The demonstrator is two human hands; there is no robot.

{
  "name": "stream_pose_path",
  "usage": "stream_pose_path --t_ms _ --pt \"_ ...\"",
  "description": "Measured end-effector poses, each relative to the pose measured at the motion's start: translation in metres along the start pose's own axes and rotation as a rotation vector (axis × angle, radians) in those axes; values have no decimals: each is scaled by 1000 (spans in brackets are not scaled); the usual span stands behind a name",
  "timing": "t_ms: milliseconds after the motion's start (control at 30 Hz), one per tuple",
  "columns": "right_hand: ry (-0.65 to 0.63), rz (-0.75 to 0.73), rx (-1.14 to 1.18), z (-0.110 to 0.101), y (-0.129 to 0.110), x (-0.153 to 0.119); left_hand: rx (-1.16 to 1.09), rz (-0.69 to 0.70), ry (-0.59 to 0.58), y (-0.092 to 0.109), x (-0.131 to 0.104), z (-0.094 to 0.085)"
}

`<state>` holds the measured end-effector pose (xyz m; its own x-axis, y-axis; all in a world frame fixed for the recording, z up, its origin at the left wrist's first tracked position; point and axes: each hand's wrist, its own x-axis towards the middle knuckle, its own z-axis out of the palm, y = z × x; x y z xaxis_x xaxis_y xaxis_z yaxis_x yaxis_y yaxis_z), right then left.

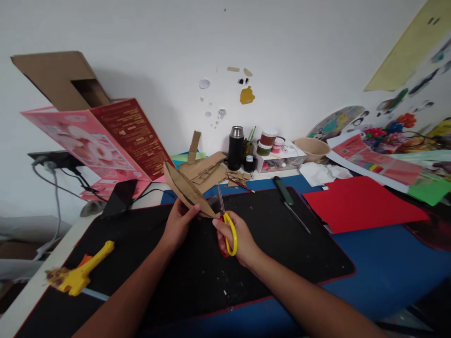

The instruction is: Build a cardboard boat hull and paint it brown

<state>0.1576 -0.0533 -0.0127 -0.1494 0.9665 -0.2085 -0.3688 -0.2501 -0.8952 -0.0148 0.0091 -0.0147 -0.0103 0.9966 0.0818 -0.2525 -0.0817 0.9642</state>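
My left hand (180, 220) grips a curved piece of brown cardboard (186, 188), thumb on its near face, tilted up above the black mat (190, 277). In my right hand (239, 237) is a pair of scissors (230, 234) with one yellow and one red handle. Their blades point away from me, beside the right tip of the cardboard. My right thumb and fingers lie close to that tip; whether they touch it I cannot tell. A dark line runs along the cardboard's face.
A yellow hot glue gun (82, 274) lies at the left, near a phone (120, 198). A green-handled pointed tool (287, 195) and red card (362, 204) are on the right. Behind my hands stand cardboard scraps (207, 173), a black flask (236, 148) and paint jars (268, 137).
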Motion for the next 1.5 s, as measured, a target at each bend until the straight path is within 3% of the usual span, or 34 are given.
stream_pose_path --t_ms 800,967,1067,1367,1500 --pt "78 -52 23 1 3 1 85 -28 -50 7 -3 4" --pt "92 -61 0 1 4 1 36 -144 -90 -1 -1 0" --pt "64 -53 -38 1 5 1 73 -142 -106 -2 -1 0" --pt "7 -45 -111 4 7 0 -182 -243 32 -3 1 0" --pt "-28 -34 -90 3 3 -3 -284 -223 113 -2 9 -6"
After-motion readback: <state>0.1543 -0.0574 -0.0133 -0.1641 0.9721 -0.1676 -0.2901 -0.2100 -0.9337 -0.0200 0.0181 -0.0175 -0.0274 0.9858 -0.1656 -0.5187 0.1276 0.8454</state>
